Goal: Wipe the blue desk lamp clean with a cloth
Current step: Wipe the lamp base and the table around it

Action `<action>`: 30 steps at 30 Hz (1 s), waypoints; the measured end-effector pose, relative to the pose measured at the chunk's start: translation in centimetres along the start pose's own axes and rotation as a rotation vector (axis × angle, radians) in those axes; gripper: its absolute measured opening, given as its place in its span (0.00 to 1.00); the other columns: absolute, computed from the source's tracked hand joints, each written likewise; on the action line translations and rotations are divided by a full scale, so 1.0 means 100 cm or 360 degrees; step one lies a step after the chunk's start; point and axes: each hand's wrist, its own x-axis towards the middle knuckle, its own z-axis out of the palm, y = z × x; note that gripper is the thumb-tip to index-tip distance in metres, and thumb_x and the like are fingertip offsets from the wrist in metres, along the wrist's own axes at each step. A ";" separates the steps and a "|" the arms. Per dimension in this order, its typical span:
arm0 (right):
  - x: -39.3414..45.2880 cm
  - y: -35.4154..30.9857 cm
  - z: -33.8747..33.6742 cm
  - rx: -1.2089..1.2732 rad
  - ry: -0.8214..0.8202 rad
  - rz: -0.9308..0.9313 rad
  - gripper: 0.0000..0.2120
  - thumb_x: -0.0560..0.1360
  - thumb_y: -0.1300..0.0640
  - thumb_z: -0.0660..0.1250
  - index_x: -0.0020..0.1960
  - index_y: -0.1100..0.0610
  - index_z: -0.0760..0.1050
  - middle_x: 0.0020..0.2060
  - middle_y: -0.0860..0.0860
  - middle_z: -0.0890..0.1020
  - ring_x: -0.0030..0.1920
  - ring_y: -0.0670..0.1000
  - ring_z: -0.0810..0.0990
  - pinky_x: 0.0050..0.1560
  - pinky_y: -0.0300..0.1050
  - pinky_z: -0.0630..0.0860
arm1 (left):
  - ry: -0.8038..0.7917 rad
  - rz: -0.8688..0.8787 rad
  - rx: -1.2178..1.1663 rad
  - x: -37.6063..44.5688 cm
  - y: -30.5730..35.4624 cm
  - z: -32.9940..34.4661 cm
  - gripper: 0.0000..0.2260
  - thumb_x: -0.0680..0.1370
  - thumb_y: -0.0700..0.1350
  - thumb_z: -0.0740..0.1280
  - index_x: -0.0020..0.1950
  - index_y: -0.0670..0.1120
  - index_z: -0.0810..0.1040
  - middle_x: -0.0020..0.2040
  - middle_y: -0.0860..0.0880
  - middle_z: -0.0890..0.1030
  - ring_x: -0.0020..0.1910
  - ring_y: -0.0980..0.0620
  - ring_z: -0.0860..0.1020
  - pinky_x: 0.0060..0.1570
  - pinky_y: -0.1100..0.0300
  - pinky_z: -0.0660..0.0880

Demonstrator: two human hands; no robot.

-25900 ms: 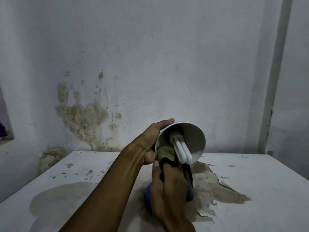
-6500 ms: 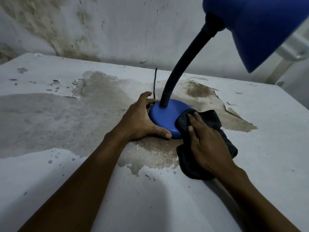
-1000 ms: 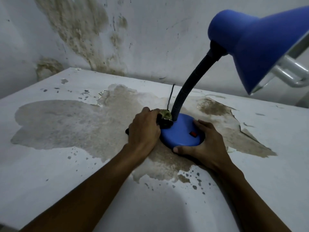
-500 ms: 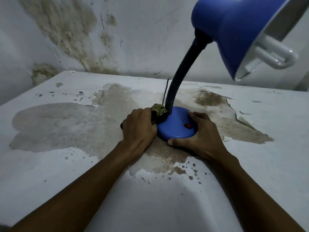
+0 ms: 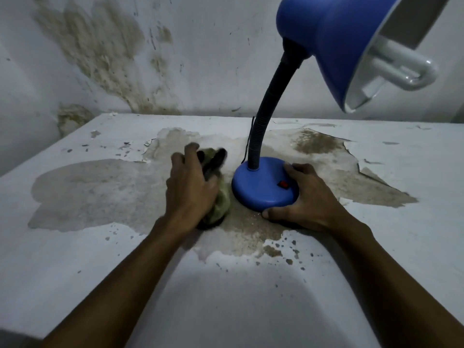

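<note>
Two bare forearms reach in from the near edge over the worktop (image 5: 75, 259), a white-painted surface whose coating has peeled away in a broad brown patch around the hands. The left hand (image 5: 190, 189) lies palm down with its fingers (image 5: 189, 153) loosely curled over a crumpled cloth (image 5: 219, 197), dark with an olive-green face, pressing it to the worktop just left of the lamp's base without touching the base; the cloth and fingertips are motion-blurred. The right hand (image 5: 310, 197) cups the right and near rim of the blue desk lamp (image 5: 263, 187), thumb against the near edge and fingers wrapped round the far right side, so it is closed on the base. That base is a glossy blue dome, sitting flat between the two hands, with a small red switch (image 5: 283, 184) on its top near the right hand's fingers. From the base's far-left part a black ribbed gooseneck (image 5: 266, 109) rises nearly upright, then bends up and to the right, beyond and above the right hand. It carries a blue cone shade (image 5: 331, 43) whose white-lined mouth opens right and slightly down, with a white looped bulb (image 5: 406, 69) sticking out. A thin dark cord (image 5: 249, 139) runs from behind the base toward the far edge. Beyond the worktop stands a pale wall (image 5: 213, 59) with brown, mottled damp stains to the far left of the left hand.
</note>
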 end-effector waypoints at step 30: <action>-0.017 -0.037 0.020 -0.0268 0.0329 0.0083 0.46 0.54 0.24 0.68 0.58 0.57 0.74 0.52 0.55 0.72 0.50 0.57 0.75 0.52 0.52 0.76 | -0.0202 0.0610 0.0051 0.014 0.014 0.018 0.13 0.73 0.35 0.65 0.54 0.42 0.82 0.53 0.42 0.83 0.50 0.42 0.80 0.52 0.47 0.77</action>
